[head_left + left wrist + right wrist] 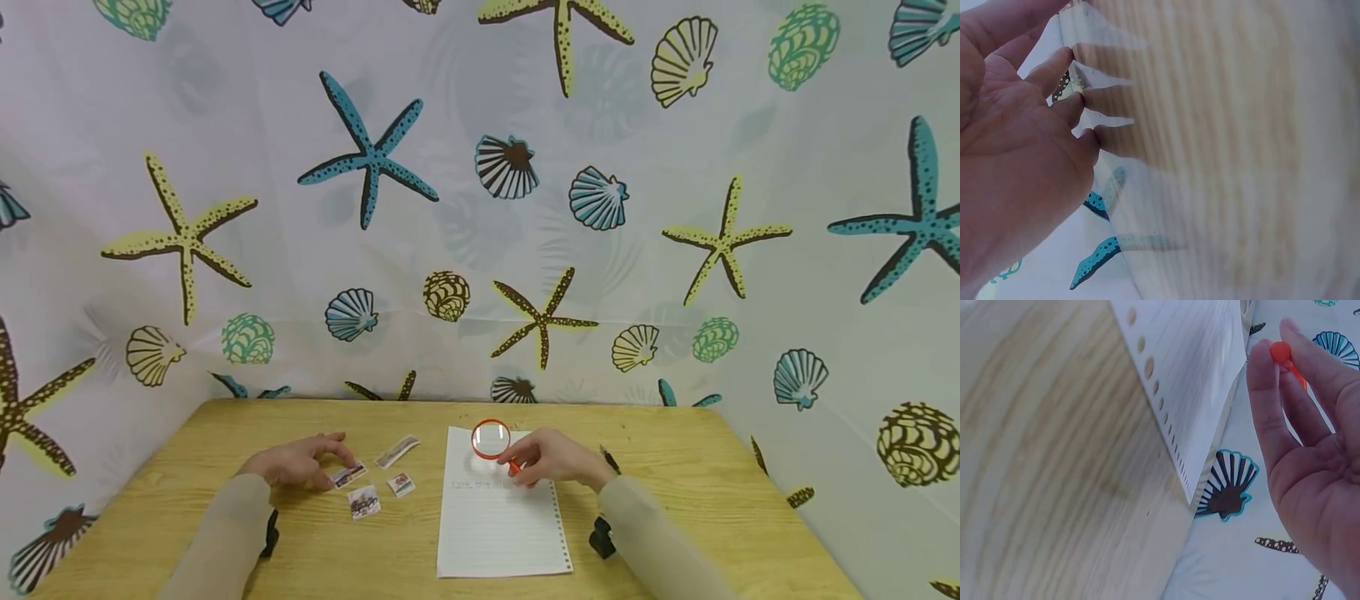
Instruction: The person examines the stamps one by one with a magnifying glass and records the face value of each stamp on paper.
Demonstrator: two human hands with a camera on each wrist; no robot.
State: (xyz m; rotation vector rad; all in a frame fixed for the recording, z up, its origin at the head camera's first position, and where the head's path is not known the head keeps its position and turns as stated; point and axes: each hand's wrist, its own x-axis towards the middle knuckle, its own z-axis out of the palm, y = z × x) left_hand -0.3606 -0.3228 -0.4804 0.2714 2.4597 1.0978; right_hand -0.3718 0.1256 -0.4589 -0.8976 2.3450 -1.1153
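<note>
My right hand (558,457) grips the red handle (1280,352) of a small magnifying glass (491,439) between thumb and fingers. Its round red-rimmed lens is over the upper part of a lined sheet of paper (502,533), which has faint handwriting. On the left, my left hand (296,461) pinches a small stamp-like picture (349,475) by its edges with thumb and index finger. Beside it lie a square stamp (363,502), a smaller stamp (401,484) and a long stamp (397,451). The left wrist view shows the other fingertips (1088,140) near the wooden surface.
The wooden table (337,558) ends at a hanging curtain (465,250) printed with starfish and shells, which also encloses both sides. A dark pen (609,457) lies by my right wrist. Punched holes run along the paper's right edge.
</note>
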